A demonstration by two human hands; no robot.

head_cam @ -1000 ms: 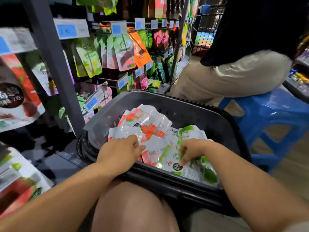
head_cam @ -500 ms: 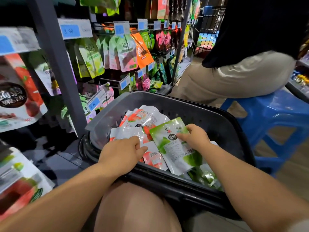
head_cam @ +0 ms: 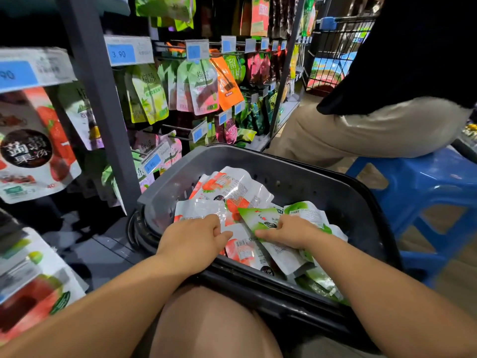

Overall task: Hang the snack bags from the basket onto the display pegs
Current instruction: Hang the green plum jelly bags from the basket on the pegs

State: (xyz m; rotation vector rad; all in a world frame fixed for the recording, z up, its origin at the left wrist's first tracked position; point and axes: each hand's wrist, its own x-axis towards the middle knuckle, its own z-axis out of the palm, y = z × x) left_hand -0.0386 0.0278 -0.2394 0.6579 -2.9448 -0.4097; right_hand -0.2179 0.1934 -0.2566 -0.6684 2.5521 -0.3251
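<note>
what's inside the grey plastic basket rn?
The grey plastic basket holds a loose pile of red-and-white foil snack bags and green-and-white foil snack bags. The left hand grips a red-and-white one, the right hand a green-and-white one. The basket's floor and any lower bags are covered.

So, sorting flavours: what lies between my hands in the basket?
In the head view, a red-and-white snack bag, between left hand and right hand, which grips a green bag.
</note>
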